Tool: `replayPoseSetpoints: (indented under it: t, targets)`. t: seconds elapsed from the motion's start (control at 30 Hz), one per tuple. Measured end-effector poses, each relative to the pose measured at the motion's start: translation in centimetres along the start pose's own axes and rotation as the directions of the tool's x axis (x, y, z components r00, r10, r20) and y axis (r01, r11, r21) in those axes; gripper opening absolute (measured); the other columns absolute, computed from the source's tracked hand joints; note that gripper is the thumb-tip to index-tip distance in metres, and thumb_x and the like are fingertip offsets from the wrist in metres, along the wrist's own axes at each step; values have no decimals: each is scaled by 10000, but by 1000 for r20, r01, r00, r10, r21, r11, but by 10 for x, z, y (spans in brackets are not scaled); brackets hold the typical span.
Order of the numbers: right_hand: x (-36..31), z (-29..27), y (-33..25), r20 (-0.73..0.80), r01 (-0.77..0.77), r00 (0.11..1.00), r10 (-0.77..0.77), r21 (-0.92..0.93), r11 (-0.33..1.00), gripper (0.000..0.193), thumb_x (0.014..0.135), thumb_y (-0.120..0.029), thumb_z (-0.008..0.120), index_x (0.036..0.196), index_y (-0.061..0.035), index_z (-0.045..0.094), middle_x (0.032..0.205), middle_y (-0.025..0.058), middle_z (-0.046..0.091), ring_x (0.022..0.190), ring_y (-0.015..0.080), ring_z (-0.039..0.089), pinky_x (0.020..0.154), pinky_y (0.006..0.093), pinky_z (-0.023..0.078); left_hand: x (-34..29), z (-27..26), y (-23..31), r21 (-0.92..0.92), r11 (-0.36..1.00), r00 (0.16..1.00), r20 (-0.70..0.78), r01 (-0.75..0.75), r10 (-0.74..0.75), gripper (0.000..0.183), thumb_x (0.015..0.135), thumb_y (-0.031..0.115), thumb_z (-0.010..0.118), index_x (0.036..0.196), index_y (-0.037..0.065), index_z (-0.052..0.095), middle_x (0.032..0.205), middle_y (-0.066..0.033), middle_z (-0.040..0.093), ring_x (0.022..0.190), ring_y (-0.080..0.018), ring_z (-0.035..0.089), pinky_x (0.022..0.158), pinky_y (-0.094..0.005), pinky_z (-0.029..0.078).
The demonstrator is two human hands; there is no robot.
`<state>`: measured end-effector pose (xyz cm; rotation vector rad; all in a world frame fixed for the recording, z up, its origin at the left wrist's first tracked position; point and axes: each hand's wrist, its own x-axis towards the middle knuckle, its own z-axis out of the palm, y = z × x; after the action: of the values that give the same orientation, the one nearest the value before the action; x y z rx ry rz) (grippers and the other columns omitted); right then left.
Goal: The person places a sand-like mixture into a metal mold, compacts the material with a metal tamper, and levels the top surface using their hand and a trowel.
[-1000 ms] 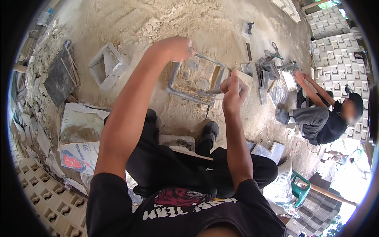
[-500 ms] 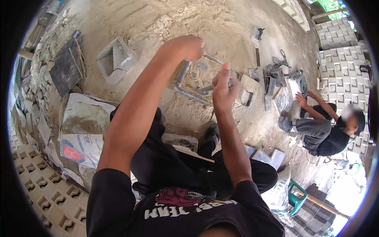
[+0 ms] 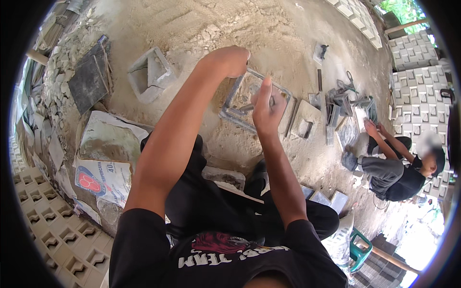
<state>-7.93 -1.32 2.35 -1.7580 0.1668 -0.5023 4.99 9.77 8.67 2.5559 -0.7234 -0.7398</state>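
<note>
A grey square mould frame (image 3: 238, 124) lies on sandy ground in front of me, with sandy material inside it. My left hand (image 3: 229, 61) is closed at the frame's far left corner; its fingertips are hidden beneath the hand. Over the frame's right part, my right hand (image 3: 269, 106) makes a fist with the thumb pointing up and away. From that fist a short grey bar-shaped tool (image 3: 246, 108) sticks out to the left, its exact kind unclear.
Right of the frame lies a pale slab with a square hole (image 3: 307, 115). Grey mould parts (image 3: 336, 108) lie beyond, by a seated co-worker (image 3: 401, 163). At left are a broken hollow block (image 3: 158, 74), dark boards (image 3: 89, 77) and a printed sack (image 3: 103, 177).
The view has shifted slightly, moving the surroundings rightward in the picture. My right hand has moved left over the frame, uncovering its right side. My left hand stays at the far corner.
</note>
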Motion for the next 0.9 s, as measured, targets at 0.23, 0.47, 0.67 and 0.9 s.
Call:
replayPoseSetpoints:
  t: [0.23, 0.47, 0.67, 0.9]
  targets:
    - [9, -9, 23, 292, -180, 940, 177, -15, 984, 480, 1003, -285, 550, 594, -49, 461, 556, -61, 385, 548, 34, 341, 476, 263, 267, 6, -3, -18, 8, 1000, 1000, -22, 9, -9, 408, 937, 182, 490, 1320, 48, 531, 1216, -204, 622, 1102, -345, 611, 938, -433, 471]
    - [12, 2, 3, -190, -132, 969, 158, 141, 981, 492, 1018, -401, 486, 637, -91, 439, 573, -80, 359, 543, 26, 318, 460, 252, 232, -4, -10, -15, 23, 999, 999, 4, 43, -43, 471, 954, 342, 525, 1319, 45, 533, 1220, -199, 623, 1109, -328, 612, 938, -424, 470]
    - [10, 13, 34, -168, -68, 984, 59, -44, 997, 470, 1018, -401, 484, 692, -62, 506, 577, -69, 388, 550, 33, 331, 462, 263, 251, 2, -3, -18, 4, 1000, 999, -34, 19, -19, 489, 953, 377, 522, 1311, 45, 538, 1211, -192, 630, 1086, -328, 623, 933, -426, 470]
    - [2, 17, 30, -218, -163, 960, 174, 70, 984, 464, 1018, -356, 498, 656, -68, 475, 571, -67, 393, 556, 41, 332, 469, 268, 259, 2, -6, -10, -5, 1000, 1000, 17, -3, 3, 480, 957, 384, 515, 1306, 56, 544, 1245, -185, 614, 1157, -338, 579, 959, -421, 453]
